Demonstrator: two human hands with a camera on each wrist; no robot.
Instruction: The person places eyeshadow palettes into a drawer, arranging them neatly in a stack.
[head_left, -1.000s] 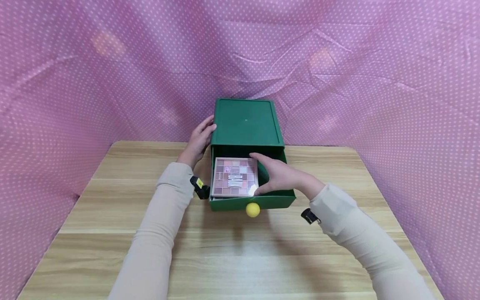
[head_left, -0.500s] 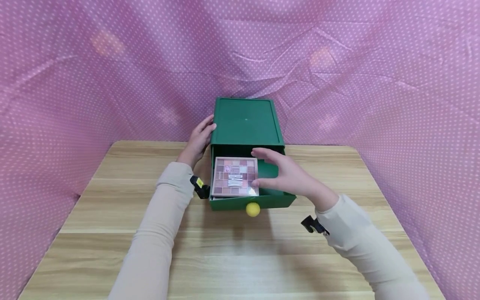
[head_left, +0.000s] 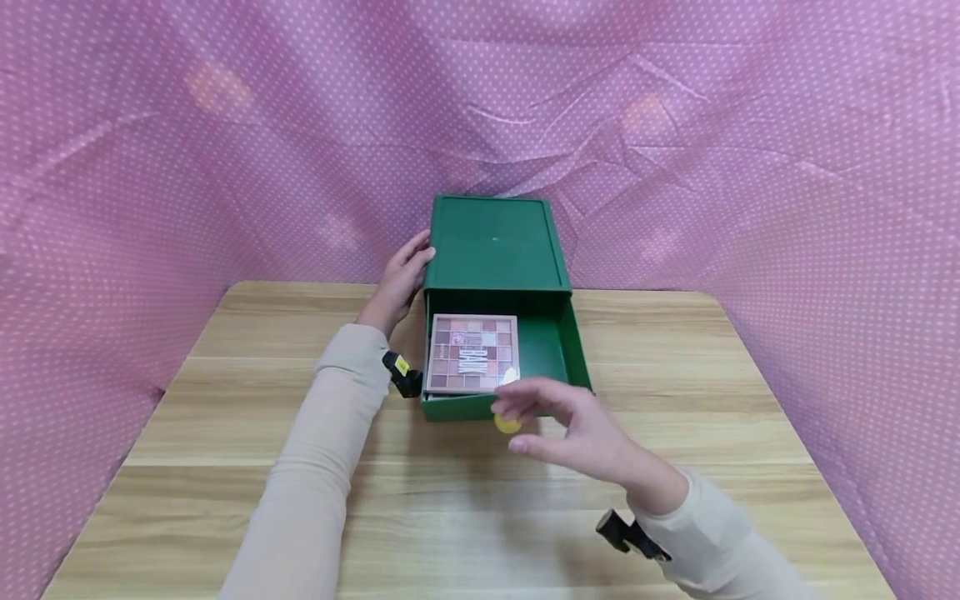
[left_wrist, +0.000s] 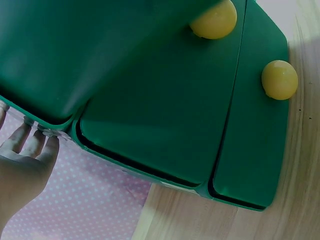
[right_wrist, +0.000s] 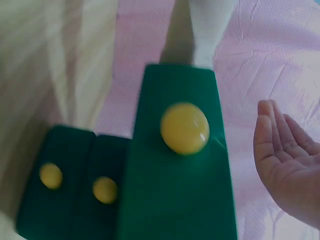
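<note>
A green drawer cabinet (head_left: 495,242) stands at the back of the table with its top drawer (head_left: 545,350) pulled out. On the left of that drawer lies an eyeshadow palette (head_left: 472,358) with rows of pinkish and brown pans. My left hand (head_left: 397,287) rests against the cabinet's left side, fingers extended along it; the left wrist view has its fingertips at the edge. My right hand (head_left: 588,433) is in front of the drawer with nothing in it, fingers loosely bent. It partly covers the round yellow knob (head_left: 507,424), which shows whole in the right wrist view.
Lower drawers with yellow knobs (right_wrist: 51,176) sit pushed in under the top one. Around the cabinet spreads a light wood table (head_left: 300,400). Pink dotted cloth (head_left: 345,125) hangs close behind and along both sides.
My right hand has drawn back from over the palette, out of the drawer, down and toward me to the front knob. The palette and my left hand stay in place.
</note>
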